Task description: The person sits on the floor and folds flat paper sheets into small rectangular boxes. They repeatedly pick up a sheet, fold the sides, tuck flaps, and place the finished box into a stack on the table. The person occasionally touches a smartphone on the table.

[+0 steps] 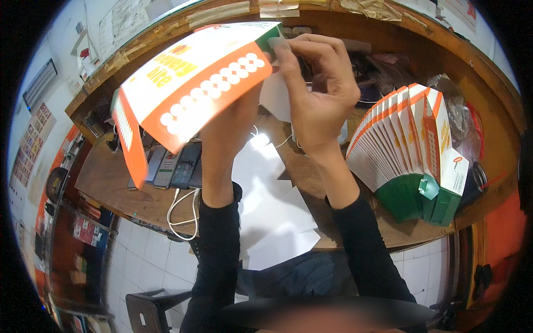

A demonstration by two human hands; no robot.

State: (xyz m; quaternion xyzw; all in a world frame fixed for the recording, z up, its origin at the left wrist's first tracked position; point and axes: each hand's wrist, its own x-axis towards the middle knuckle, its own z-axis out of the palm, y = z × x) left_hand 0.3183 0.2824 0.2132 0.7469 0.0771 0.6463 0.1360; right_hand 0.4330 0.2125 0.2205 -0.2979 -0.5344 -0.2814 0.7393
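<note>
An orange, white and green cardboard carton (194, 83) is held up in front of me, partly unfolded, with an orange flap hanging at its left end. My left hand (237, 114) supports it from behind and below, and the carton hides most of its fingers. At the carton's right end, my right hand (325, 91) pinches the green edge between thumb and forefinger, its other fingers curled. To the right, a fanned stack of flattened cartons (397, 150) of the same print lies on the wooden table (327, 205).
White sheets (272, 211) overlap down the table's middle to its front edge. Several phones (186, 165) lie at the left, near a white cable (176, 213). Plastic bags (458, 114) sit behind the stack. A dark stool (150, 311) stands on the floor.
</note>
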